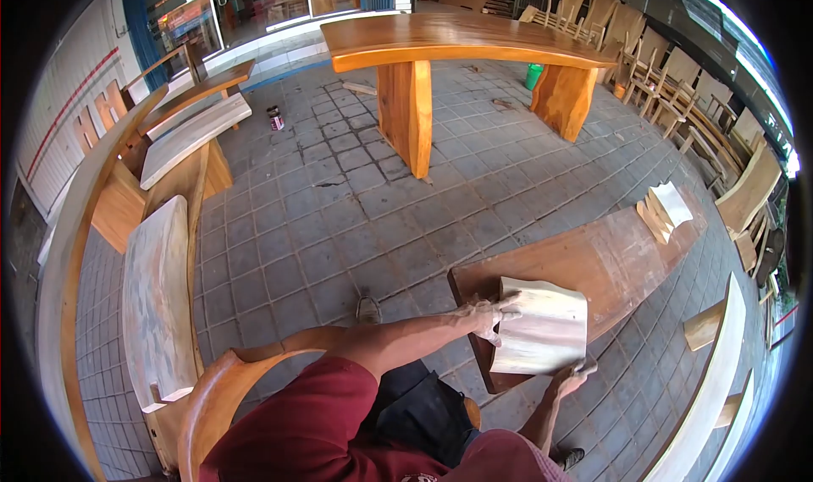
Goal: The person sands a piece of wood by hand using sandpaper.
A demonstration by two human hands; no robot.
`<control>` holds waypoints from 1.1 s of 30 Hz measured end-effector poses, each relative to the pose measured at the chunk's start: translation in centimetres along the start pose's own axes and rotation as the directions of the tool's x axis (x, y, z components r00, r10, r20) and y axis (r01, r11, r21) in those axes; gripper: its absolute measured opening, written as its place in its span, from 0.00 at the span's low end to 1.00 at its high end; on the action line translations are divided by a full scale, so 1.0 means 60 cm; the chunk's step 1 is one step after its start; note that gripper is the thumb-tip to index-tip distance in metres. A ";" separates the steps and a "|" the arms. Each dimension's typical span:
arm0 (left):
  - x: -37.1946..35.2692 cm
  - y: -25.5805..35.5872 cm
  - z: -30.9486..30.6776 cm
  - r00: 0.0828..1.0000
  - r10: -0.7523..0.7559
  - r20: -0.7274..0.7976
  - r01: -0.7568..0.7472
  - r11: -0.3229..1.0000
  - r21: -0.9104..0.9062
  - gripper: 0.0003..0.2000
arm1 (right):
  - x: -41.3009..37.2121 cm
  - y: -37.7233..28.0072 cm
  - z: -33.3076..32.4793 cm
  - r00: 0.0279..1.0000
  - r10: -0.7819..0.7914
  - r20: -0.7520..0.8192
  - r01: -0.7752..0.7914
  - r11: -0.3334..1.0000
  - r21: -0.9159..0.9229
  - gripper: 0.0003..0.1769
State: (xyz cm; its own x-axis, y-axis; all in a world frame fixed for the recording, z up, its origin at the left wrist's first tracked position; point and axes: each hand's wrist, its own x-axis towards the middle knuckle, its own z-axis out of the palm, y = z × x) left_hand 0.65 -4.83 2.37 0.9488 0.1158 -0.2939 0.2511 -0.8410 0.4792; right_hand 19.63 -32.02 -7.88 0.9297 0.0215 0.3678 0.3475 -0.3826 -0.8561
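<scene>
A short, pale wooden board [542, 325] with wavy edges lies across the near end of a long brown wooden bench top [605, 266]. My left hand [487, 319] grips the board's left edge, its thumb and fingers apart over the wood. At the near right corner, my right hand [573, 379] holds the board's edge with some fingers stretched past it. The underside of the board and part of the right-hand fingers are hidden.
Small pale wood blocks [665, 211] sit on the bench top's far end. A large polished table [466, 38] stands ahead on the tiled floor. Wooden benches [161, 296] line the left, and a curved chair back [220, 397] is close by. Pale slabs [707, 389] stand at right.
</scene>
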 end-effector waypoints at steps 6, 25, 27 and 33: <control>-0.002 -0.007 -0.005 0.980 0.175 -0.090 -0.143 0.946 0.290 0.56 | -0.146 0.055 -0.020 0.945 0.108 -0.309 -0.191 0.948 -0.253 0.42; 0.002 -0.015 0.001 0.973 0.219 -0.076 -0.203 0.964 0.175 0.54 | -0.184 -0.129 -0.071 0.956 -0.213 0.204 0.289 0.816 -0.501 0.31; 0.005 -0.018 -0.001 0.973 0.219 -0.071 -0.203 0.963 0.177 0.55 | -0.189 -0.124 -0.048 0.970 -0.203 0.134 0.243 0.832 -0.498 0.30; 0.010 -0.039 0.011 0.957 0.263 -0.119 -0.242 0.956 0.164 0.55 | -0.239 -0.269 0.003 0.742 -0.279 0.609 0.496 0.839 -0.221 0.21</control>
State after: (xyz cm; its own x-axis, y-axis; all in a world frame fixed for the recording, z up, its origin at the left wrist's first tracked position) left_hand 0.52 -3.16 0.51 0.9973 -0.0473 -0.0565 -0.0213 -0.9190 0.3936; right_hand 0.70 -26.01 0.58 0.6679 0.6852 0.2904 0.7262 -0.5147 -0.4558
